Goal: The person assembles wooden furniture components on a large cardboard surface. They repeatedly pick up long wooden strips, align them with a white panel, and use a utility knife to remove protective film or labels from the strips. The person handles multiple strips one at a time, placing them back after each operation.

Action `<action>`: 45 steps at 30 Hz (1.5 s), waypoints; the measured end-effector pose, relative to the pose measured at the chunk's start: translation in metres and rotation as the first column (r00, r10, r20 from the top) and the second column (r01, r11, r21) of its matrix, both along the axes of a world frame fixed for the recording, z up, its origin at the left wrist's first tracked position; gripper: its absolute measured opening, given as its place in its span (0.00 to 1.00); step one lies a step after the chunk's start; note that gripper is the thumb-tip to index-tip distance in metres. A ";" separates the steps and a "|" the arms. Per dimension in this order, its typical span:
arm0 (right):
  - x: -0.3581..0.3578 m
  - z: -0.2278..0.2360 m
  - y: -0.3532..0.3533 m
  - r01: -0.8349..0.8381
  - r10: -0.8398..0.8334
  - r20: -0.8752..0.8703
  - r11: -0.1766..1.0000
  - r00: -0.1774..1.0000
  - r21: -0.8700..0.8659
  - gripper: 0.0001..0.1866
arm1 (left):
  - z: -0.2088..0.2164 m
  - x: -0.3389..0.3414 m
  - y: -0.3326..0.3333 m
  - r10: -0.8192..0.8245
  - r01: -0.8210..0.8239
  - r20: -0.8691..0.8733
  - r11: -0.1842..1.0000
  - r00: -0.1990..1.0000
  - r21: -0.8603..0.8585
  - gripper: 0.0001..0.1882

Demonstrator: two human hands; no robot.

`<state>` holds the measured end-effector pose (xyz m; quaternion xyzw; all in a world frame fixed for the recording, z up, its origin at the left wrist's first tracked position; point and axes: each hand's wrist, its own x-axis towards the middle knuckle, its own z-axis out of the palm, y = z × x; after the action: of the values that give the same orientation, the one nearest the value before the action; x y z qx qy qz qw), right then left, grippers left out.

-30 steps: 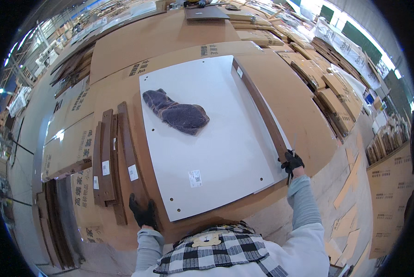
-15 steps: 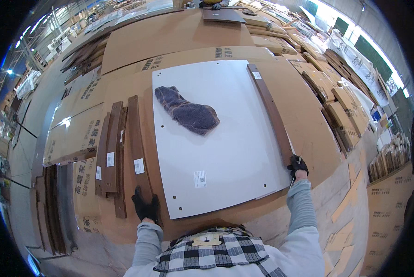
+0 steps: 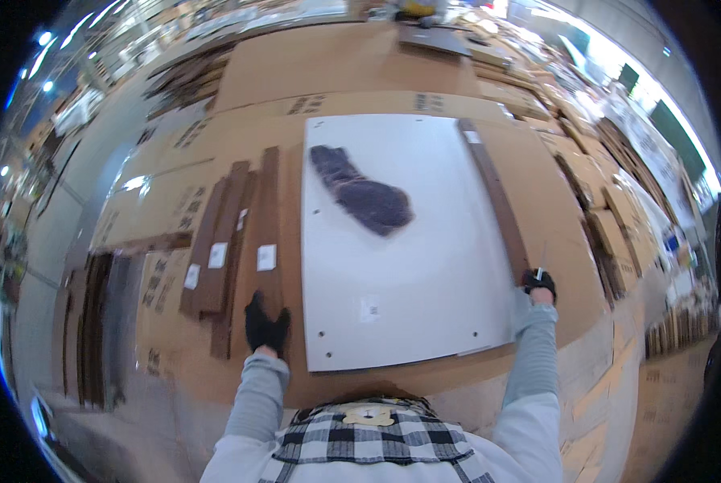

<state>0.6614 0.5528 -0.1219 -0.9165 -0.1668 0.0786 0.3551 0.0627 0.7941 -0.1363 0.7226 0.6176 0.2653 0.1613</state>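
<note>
My left hand (image 3: 266, 324), in a black glove, has its thumb and fingers on either edge of the lower end of a long brown board strip (image 3: 269, 217) with a white label. My right hand (image 3: 539, 285), also gloved in black, is closed around a thin light-coloured object (image 3: 540, 274), its kind too blurred to tell. It is at the near end of another brown strip (image 3: 496, 193), which lies along the right edge of a white panel (image 3: 409, 290) with small holes. A dark fuzzy cloth (image 3: 368, 201) rests on the panel, out of both hands.
Cardboard (image 3: 320, 394) lies under the panel. Several more brown strips (image 3: 216, 274) are at the left, beside flat cartons (image 3: 155, 213). Stacked packages (image 3: 610, 225) stand at the right. A person (image 3: 417, 10) is at the far end, near a dark board (image 3: 434, 40).
The whole view has shifted, with the panel now further right in it. My left hand and the labelled strip have moved slightly away from me relative to the panel. My right hand stays by its strip.
</note>
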 end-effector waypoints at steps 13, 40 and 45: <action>-0.156 0.035 -0.002 0.119 0.253 -0.583 0.844 0.772 0.524 0.24 | 0.033 -0.095 0.059 0.231 -0.267 -0.329 0.961 0.916 -0.068 0.45; -0.300 0.049 0.040 -0.207 0.504 -0.545 0.832 0.670 0.515 0.20 | 0.005 -0.119 -0.012 0.262 -0.328 -0.333 0.932 0.906 -0.157 0.34; -0.312 0.055 0.047 -0.163 0.533 -0.562 0.801 0.632 0.576 0.20 | 0.042 -0.110 -0.042 0.541 0.303 0.736 0.680 0.407 -0.668 0.20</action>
<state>0.3495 0.6003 -0.0669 -0.6475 -0.2128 0.4463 0.5799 -0.0468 0.7517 -0.0942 0.2803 0.5331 0.3569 0.7141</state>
